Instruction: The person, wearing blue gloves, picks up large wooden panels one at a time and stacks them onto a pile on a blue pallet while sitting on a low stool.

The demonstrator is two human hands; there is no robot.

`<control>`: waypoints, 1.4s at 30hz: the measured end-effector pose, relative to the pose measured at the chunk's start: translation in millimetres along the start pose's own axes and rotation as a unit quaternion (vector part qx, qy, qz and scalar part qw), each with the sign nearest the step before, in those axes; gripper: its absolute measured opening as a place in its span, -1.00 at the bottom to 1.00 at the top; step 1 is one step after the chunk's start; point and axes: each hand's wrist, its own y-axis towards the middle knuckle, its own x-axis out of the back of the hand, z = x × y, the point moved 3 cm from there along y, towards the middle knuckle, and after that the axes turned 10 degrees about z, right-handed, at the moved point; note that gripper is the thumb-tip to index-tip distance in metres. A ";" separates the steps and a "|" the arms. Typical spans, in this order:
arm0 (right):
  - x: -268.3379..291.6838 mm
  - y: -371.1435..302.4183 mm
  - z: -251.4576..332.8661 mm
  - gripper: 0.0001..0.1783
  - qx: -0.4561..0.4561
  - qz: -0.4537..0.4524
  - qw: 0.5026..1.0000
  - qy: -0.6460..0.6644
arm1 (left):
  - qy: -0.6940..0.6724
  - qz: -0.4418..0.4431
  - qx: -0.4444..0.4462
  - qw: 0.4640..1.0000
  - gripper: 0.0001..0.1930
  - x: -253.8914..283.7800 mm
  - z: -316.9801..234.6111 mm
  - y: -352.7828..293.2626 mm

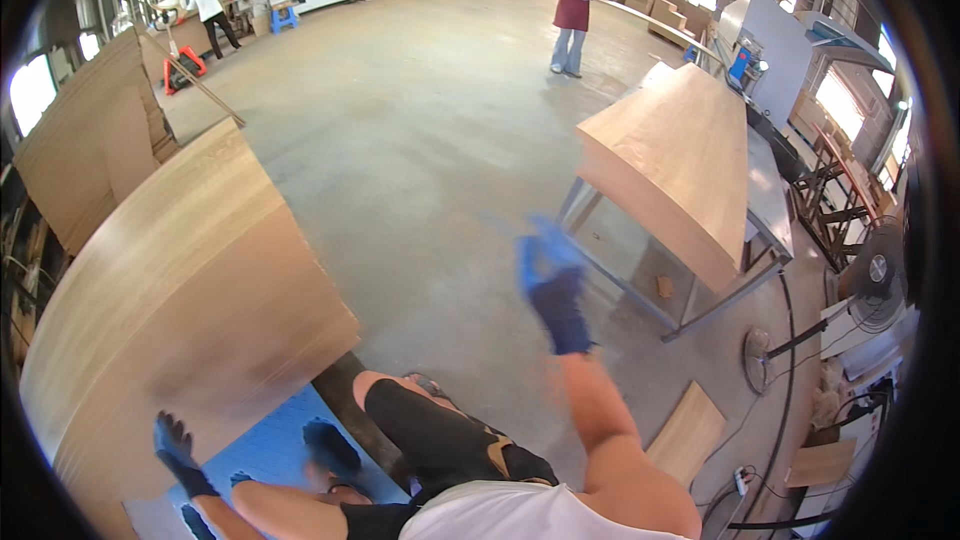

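My left hand (pixel 177 448), in a dark blue glove, is low at the left beside a tall stack of wood-grain panels (pixel 230 270). Its fingers are stretched out, and it holds nothing that I can see; whether it touches the stack's side I cannot tell. My right hand (pixel 555 290), in a blue glove, is raised over the floor in front of me, between that stack and a second stack of panels (pixel 670 160). Motion smears its fingers, so their pose is unclear, and nothing plain shows in them.
A metal-legged table (pixel 690 310) bears the right stack, beside a machine (pixel 765 60). Fans (pixel 757 360) and cables stand at the right, near a loose board (pixel 688 430). Cardboard (pixel 95 130) leans behind the left stack. A person in an apron (pixel 577 5) stands at the back.
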 end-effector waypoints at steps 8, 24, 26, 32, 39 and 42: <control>183.9 -2.0 -148.4 -0.34 -0.202 0.151 0.858 -0.447 | -0.001 0.294 0.002 0.956 -0.77 -281.0 71.5 -193.3; 177.7 -61.0 18.7 -0.66 0.061 0.251 0.886 -0.386 | -0.187 0.768 0.137 0.597 -0.69 -487.5 27.6 -495.1; 188.0 -73.5 42.1 -0.71 0.135 0.257 0.949 -0.125 | -0.087 0.677 -0.059 0.728 -0.74 -473.2 11.7 -487.7; 194.8 -110.5 -18.0 -0.68 -0.307 -0.134 0.918 0.214 | -0.252 0.619 0.070 0.741 -0.69 -403.2 -28.0 -428.5; 151.7 -101.6 -80.3 -0.37 -0.374 0.021 0.587 0.718 | -0.279 0.412 -0.120 0.859 -0.80 -266.3 -79.8 -241.2; 147.0 -80.0 -105.0 -0.37 -0.327 -0.004 0.533 0.780 | -0.357 0.412 -0.136 0.827 -0.79 -171.1 -98.2 -172.9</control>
